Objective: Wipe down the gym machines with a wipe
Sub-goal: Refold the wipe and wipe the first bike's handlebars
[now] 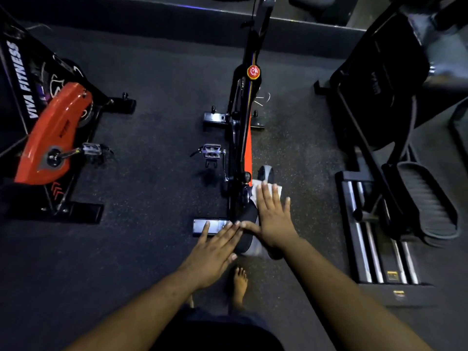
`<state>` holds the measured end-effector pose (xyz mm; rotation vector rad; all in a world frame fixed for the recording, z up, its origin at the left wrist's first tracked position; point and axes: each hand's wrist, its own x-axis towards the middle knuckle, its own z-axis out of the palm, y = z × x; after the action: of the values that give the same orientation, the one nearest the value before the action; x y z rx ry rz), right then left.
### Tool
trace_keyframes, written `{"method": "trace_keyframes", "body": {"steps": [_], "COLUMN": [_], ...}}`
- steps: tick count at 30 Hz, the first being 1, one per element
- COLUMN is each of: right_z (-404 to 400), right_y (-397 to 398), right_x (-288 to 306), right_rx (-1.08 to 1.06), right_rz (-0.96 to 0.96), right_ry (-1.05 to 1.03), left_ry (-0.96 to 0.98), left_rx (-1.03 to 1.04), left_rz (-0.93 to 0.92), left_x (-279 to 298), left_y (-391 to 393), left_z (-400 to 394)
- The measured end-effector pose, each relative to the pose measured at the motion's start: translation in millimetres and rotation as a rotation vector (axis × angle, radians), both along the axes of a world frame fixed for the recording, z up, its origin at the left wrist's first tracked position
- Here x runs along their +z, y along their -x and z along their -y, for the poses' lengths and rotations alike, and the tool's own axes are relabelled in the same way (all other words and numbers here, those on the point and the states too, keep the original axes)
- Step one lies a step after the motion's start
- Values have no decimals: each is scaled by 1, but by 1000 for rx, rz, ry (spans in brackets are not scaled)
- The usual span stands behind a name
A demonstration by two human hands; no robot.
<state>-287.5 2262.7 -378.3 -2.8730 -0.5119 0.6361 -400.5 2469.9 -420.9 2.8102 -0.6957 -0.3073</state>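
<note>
- Item: spin bike point(244, 138), black frame with an orange flank, directly ahead of me. Its long axis runs straight away from me, from the saddle point(246, 224) just beneath my hands up to the red knob point(253, 71) at the far end.
- Item: wipe point(268, 190), white, spread over the saddle's right side. One corner shows past my fingertips and a paler edge shows below my palm.
- My right hand point(272, 219): flat, fingers straight and spread, pressing the wipe down onto the saddle. No curl, no pinch.
- My left hand point(215, 252): also flat and holding nothing, fingertips resting at the saddle's left edge, close to my right thumb.
- Governing relation: the wipe lies under the right hand, and the unwiped frame extends forward along the bike's axis. By my judgement the right hand is the one to push ahead, with the left only steadying.
- Adjacent stock: a second bike point(54, 127) marked VIVA FITNESS to the left; a dark machine with a ribbed footplate point(428, 201) to the right.
- Floor point(152, 173): dark and speckled.
</note>
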Motion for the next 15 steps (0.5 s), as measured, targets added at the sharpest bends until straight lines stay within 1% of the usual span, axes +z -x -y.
{"method": "trace_keyframes", "body": {"steps": [3,5,7,9,12,15], "right_z": [-9,-8,-5,3,9,-4], "right_y": [-6,17,45,52,6,-51], "right_x": [1,1,2,2,3,8], "right_rx": [-19,-12,49,118,178,128], "right_rz": [11,0,-24,-19,54,76], "right_ry": [16,3,6,38,88,137], "left_ry": [18,24,46,42,32,23], "left_rx": [-5,-10,2,10,7,5], "left_rz": [40,44,20,29,43,50], "left_x": [-3,-4,-5,-6,-8,-5], "left_y": [2,3,5,5,4,4], "left_z": [-4,-3,-3,-3,-5,-7]}}
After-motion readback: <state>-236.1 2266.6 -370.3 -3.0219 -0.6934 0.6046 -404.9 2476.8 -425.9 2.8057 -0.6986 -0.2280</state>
